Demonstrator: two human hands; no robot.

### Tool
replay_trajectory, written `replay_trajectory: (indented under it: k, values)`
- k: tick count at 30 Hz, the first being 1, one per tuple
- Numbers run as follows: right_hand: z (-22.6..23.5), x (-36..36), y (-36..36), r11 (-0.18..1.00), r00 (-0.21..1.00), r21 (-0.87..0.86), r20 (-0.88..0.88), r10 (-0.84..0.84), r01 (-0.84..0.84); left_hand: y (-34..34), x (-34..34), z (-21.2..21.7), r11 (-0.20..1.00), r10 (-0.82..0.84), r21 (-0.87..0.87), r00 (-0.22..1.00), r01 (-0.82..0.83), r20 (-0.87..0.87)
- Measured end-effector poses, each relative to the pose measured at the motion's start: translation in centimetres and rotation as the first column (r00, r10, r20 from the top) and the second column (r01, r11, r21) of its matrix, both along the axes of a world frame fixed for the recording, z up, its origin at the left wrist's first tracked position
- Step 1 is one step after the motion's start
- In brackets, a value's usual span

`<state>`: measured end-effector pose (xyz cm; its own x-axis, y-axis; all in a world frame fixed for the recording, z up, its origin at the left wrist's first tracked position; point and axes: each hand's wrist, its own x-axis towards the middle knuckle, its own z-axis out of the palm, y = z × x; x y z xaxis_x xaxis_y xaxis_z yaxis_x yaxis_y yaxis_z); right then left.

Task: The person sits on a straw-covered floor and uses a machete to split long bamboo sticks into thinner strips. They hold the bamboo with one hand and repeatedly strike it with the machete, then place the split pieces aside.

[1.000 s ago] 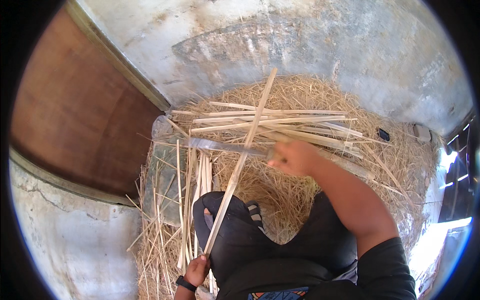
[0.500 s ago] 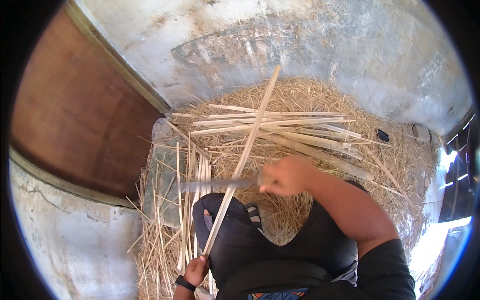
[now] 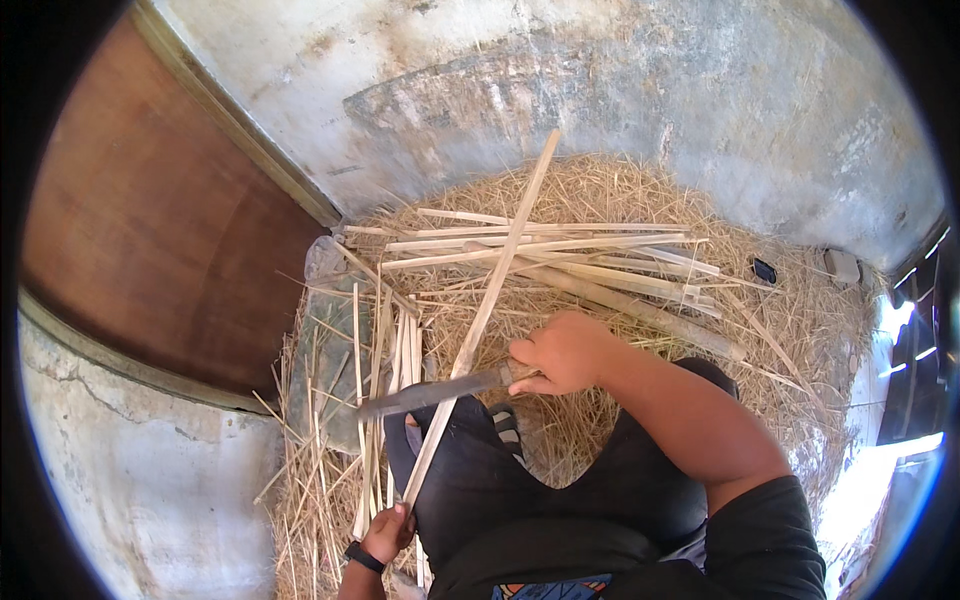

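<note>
My left hand (image 3: pixel 388 533) is closed around the near end of a long, pale bamboo strip (image 3: pixel 487 300). The strip slants away up and to the right, passing over my left thigh, its far end above the pile by the wall. A machete (image 3: pixel 425 395) with a long dark blade is in my right hand (image 3: pixel 563 353), which grips its handle. Its blade points left and lies across the strip just above my left knee, apparently against it.
Several split bamboo strips (image 3: pixel 560 243) lie across the straw (image 3: pixel 640 190) in front of me. More thin strips (image 3: pixel 402 350) lie at my left on a grey slab (image 3: pixel 338 325). A brown door panel (image 3: pixel 170 220) stands left; a stained wall (image 3: pixel 620 90) rises ahead.
The machete has come down along the strip toward me, its blade now tilted lower at the tip. My left hand still holds the strip's near end, slightly shifted left.
</note>
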<state>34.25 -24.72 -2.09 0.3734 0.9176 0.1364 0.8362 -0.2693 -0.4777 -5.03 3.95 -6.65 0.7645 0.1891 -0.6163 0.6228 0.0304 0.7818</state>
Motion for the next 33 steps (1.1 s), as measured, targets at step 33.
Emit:
replay_trajectory:
  k: [33]
  values:
    - [-4.7,6.8,-3.3,0.865,0.857,0.052,-0.174,-0.484,0.499,-1.4,1.9,1.8,0.998,0.064,0.012,0.988,-0.063,-0.137]
